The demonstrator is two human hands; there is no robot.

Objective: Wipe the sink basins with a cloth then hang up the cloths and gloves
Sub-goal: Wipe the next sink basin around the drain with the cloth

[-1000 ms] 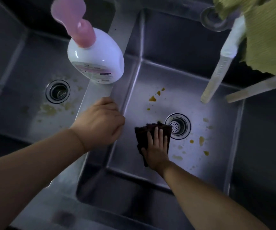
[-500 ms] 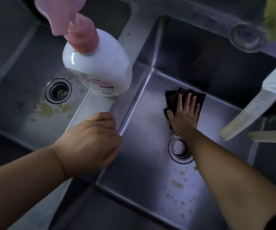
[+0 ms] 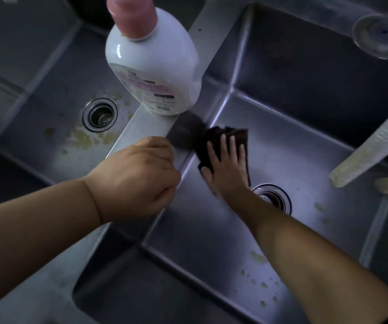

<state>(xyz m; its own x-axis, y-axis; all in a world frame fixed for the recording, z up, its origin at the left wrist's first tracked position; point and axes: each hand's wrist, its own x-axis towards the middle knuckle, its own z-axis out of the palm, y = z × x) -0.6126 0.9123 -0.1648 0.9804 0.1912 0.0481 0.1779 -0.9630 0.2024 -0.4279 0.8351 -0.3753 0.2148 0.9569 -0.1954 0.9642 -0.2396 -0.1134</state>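
Note:
A steel double sink fills the view. In the right basin [image 3: 305, 146] my right hand [image 3: 225, 164] lies flat, fingers spread, pressing a dark maroon cloth [image 3: 214, 136] onto the basin floor by the left wall, just above the drain [image 3: 272, 198]. Yellowish stains dot the floor near the front. My left hand [image 3: 136, 178] is closed in a fist and rests on the divider [image 3: 141, 122] between the basins, holding nothing. The left basin [image 3: 55, 106] has yellow-brown stains around its drain [image 3: 99, 114]. No gloves are in sight.
A white soap bottle [image 3: 153, 64] with a pink pump top stands on the divider just beyond my left hand. A ribbed whitish faucet hose [image 3: 373, 146] hangs over the right basin's right side. A round plug [image 3: 378, 36] sits on the back ledge.
My right hand slid the cloth from beside the drain up to the basin's back, then left against the divider wall. The stains above the drain are gone. My left hand stayed on the divider.

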